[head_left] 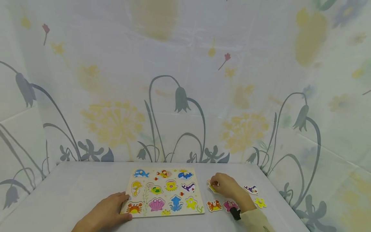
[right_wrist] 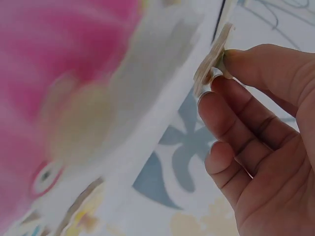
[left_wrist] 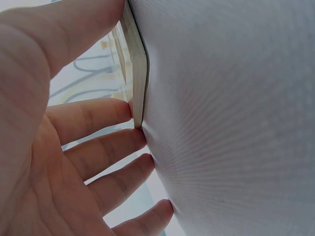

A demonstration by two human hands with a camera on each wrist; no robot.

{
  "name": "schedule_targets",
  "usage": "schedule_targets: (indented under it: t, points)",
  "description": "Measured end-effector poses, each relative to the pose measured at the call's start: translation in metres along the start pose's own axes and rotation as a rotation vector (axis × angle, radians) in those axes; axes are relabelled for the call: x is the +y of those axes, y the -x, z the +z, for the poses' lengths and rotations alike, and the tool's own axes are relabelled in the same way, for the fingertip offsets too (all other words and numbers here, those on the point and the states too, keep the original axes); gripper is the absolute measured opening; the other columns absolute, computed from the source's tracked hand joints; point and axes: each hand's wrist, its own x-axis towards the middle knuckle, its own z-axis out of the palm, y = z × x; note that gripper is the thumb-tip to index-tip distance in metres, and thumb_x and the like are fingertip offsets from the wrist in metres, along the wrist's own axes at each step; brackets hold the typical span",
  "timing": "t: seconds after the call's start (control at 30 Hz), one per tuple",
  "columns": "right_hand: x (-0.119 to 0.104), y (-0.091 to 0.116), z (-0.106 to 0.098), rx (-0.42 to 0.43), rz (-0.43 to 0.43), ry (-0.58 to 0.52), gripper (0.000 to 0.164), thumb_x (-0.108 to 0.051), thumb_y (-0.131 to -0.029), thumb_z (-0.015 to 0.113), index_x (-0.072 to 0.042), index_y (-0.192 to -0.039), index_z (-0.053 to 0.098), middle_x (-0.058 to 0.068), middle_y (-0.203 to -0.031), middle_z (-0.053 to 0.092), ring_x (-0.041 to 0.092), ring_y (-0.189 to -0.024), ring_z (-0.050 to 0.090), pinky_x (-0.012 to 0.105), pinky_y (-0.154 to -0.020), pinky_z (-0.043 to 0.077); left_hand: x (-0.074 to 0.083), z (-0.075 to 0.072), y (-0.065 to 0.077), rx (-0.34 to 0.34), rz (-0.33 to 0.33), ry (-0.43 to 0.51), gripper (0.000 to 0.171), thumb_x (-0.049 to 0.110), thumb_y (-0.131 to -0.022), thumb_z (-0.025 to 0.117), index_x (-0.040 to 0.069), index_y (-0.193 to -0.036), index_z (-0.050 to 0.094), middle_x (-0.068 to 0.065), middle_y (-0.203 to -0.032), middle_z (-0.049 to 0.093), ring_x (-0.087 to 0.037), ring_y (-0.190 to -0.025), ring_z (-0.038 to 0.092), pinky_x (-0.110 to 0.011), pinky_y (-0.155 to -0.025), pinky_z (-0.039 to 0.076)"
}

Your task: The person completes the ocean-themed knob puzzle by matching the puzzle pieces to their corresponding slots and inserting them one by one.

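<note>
A wooden sea-animal puzzle board point(head_left: 162, 215) lies on the table. My left hand point(head_left: 102, 211) is at its left front corner, thumb and index finger against the edges. In the left wrist view the fingers are extended, fingertips on the cloth beside the board's edge point(left_wrist: 140, 83). Right of the board, my right hand point(head_left: 227, 187) pinches a small wooden puzzle piece point(right_wrist: 214, 59) between thumb and fingers. Only a yellowish part with a pale rim shows in the head view; the fingers hide the rest. A crab piece point(head_left: 214, 206) and a pink shell piece point(head_left: 228, 205) lie nearer the front.
A purple whale piece point(head_left: 251, 190) and a yellow starfish piece point(head_left: 260, 202) lie right of the right forearm. The table has a white cloth point(head_left: 92, 180). Behind it hangs a flower-patterned curtain point(head_left: 185, 135).
</note>
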Motion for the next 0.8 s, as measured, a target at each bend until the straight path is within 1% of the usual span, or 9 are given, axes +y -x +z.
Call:
schedule_targets:
  t: [0.23, 0.43, 0.63, 0.8]
  points:
    - [-0.023, -0.018, 0.003, -0.009, -0.059, 0.027, 0.006, -0.013, -0.087, 0.068, -0.017, -0.089, 0.072, -0.012, -0.077, 0.052, 0.007, -0.069, 0.047, 0.026, -0.064, 0.047, 0.000, -0.001, 0.001, 0.005, 0.011, 0.004, 0.078, 0.054, -0.067, 0.079, 0.002, -0.123, 0.062, -0.019, -0.131, 0.055, -0.042, -0.125, 0.045, -0.060, -0.102, 0.035]
    - [-0.044, -0.031, 0.011, -0.042, -0.077, 0.015, 0.008, -0.016, -0.089, 0.067, -0.019, -0.094, 0.072, -0.013, -0.079, 0.051, 0.006, -0.071, 0.047, 0.023, -0.066, 0.048, 0.001, -0.001, 0.000, -0.002, -0.002, 0.002, 0.078, 0.054, -0.066, 0.080, 0.003, -0.122, 0.062, -0.018, -0.132, 0.054, -0.042, -0.125, 0.045, -0.060, -0.103, 0.035]
    - [-0.066, -0.044, 0.017, -0.056, -0.147, 0.039, 0.008, -0.017, -0.089, 0.066, -0.021, -0.091, 0.072, -0.014, -0.078, 0.050, 0.004, -0.070, 0.047, 0.021, -0.066, 0.046, 0.000, -0.001, 0.000, -0.006, 0.006, 0.005, 0.077, 0.052, -0.068, 0.079, 0.002, -0.123, 0.061, -0.019, -0.131, 0.055, -0.042, -0.125, 0.045, -0.060, -0.103, 0.035]
    - [-0.084, -0.055, 0.023, -0.061, -0.204, 0.047, 0.009, -0.016, -0.089, 0.065, -0.022, -0.090, 0.072, -0.015, -0.081, 0.054, 0.003, -0.072, 0.048, 0.020, -0.068, 0.047, 0.000, -0.001, 0.000, -0.005, 0.009, -0.002, 0.076, 0.052, -0.068, 0.079, 0.002, -0.123, 0.062, -0.018, -0.131, 0.055, -0.042, -0.125, 0.046, -0.059, -0.103, 0.035]
